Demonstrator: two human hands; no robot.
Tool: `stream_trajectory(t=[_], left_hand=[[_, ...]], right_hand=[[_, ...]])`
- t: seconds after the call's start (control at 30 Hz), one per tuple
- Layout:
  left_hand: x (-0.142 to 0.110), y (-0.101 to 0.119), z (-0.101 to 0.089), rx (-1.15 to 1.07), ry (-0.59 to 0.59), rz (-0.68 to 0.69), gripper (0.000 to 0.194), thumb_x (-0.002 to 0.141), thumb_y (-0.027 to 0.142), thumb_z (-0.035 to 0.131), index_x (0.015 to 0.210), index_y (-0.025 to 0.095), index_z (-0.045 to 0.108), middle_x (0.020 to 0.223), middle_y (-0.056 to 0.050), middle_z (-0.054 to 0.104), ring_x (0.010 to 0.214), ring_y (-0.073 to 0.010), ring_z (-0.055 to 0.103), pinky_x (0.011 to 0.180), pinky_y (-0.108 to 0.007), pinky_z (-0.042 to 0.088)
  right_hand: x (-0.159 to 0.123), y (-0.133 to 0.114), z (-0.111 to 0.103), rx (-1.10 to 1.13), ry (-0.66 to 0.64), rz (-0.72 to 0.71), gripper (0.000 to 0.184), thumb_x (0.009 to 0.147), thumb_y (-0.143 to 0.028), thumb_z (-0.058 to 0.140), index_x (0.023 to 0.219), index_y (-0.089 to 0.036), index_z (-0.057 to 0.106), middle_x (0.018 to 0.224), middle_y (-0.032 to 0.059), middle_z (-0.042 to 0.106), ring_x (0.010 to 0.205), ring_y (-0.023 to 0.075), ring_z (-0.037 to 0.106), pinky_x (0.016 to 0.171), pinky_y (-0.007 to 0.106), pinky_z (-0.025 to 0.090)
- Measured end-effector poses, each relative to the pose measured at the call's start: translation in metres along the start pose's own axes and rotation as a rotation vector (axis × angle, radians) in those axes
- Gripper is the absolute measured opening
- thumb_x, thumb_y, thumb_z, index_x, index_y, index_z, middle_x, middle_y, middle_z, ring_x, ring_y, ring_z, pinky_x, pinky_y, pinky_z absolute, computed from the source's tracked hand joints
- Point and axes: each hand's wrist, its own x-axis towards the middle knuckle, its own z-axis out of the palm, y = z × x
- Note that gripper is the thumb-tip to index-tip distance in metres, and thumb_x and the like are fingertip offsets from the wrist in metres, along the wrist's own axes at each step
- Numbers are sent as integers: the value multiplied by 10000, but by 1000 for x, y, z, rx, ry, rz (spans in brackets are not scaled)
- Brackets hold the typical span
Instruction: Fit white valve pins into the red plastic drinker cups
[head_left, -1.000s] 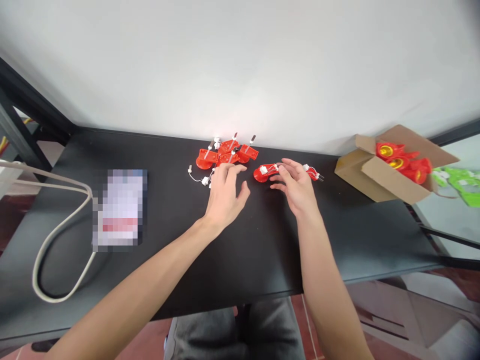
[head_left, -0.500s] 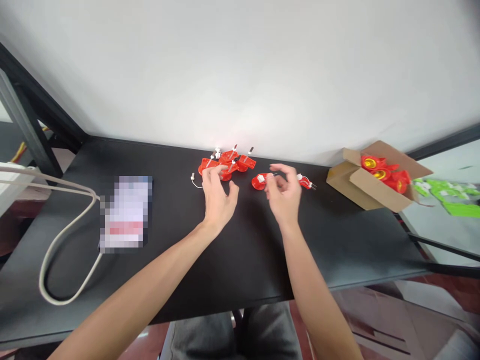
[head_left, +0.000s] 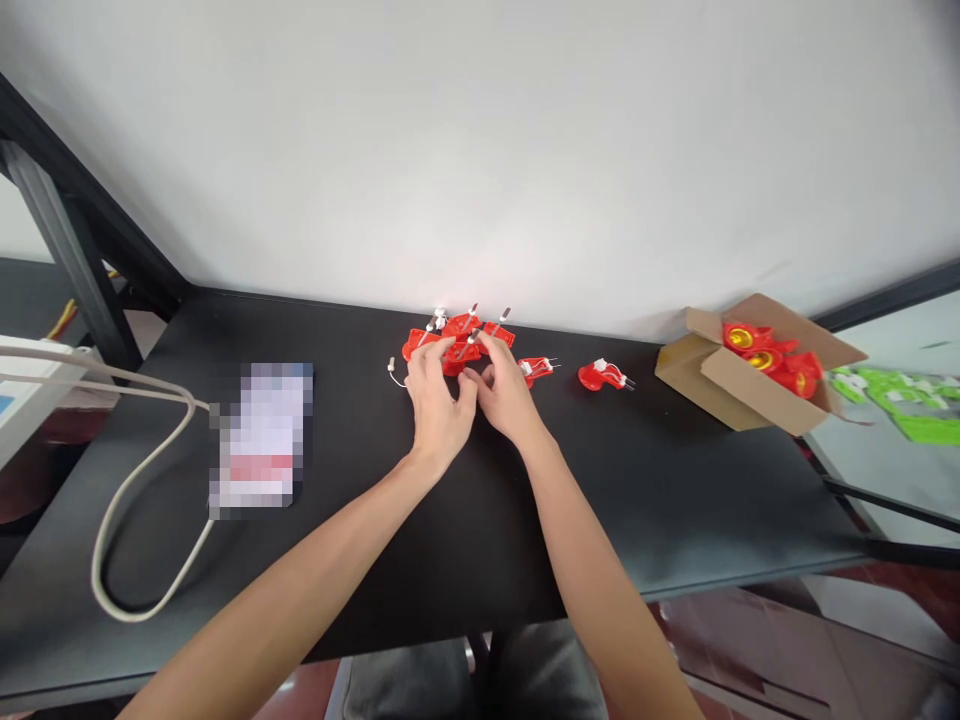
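Note:
Several red plastic parts with white connectors and upright metal strips stand grouped near the wall. My left hand is at the front of this group, fingers curled round the left side of the nearest red plastic part. From the right, my right hand has its fingertips at the same part, thumb close to the left thumb. Fingers partly hide the contact. A thin white wire with a small plug lies left of my left hand. Another red part with metal pins lies just right of my right hand.
Farther right sits one more red part with white wires. An open cardboard box holds several red parts with yellow insides. At left are a blurred-out phone and a looped pale cable. Green pieces lie beyond the right edge.
My right hand has left the red part at right and moved left to the group, beside my left hand. That part now lies free. The view has shifted slightly.

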Motion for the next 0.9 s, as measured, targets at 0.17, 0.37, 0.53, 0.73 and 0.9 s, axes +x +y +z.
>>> stream_trajectory(t=[0.17, 0.37, 0.53, 0.73, 0.9], left_hand=[[1, 4, -2, 28, -51, -11, 391, 870, 119, 515, 1242, 234, 548, 1289, -96, 608, 1270, -259, 514, 1081, -485, 415], [0, 4, -1, 26, -75, -19, 403, 860, 84, 502, 1229, 235, 560, 1210, -78, 655, 1095, -226, 600, 1027, -470, 423], [-1, 2, 0, -18, -62, -1, 474, 813, 17, 474, 1225, 237, 556, 1249, -81, 617, 1088, -213, 591, 976, -438, 450], [2, 1, 0, -28, -64, -7, 453, 816, 22, 483, 1210, 230, 562, 1204, -78, 600, 1110, -217, 585, 960, -424, 458], [3, 2, 1, -37, -56, 4, 441, 806, 32, 493, 1187, 240, 571, 1159, -62, 589, 1049, -199, 591, 946, -410, 467]], right_hand=[[-5, -1, -6, 44, -4, 33, 427, 895, -266, 648, 1318, -270, 588, 1231, 81, 574, 654, 111, 554, 648, 329, 538], [-6, -3, -11, 71, 41, 10, 353, 880, -265, 682, 1228, -260, 620, 1174, 56, 560, 575, 72, 475, 633, 325, 520], [-6, -4, -19, 119, 48, -25, 317, 899, -282, 667, 1210, -272, 607, 1215, 50, 557, 532, 51, 410, 575, 300, 486], [-2, 3, -16, 155, 59, -9, 262, 913, -269, 635, 1174, -248, 615, 1179, 53, 565, 566, 59, 449, 601, 292, 484], [1, 7, -24, 171, 132, -25, 189, 930, -324, 607, 1088, -228, 646, 1123, 57, 600, 632, 91, 502, 641, 299, 488]])
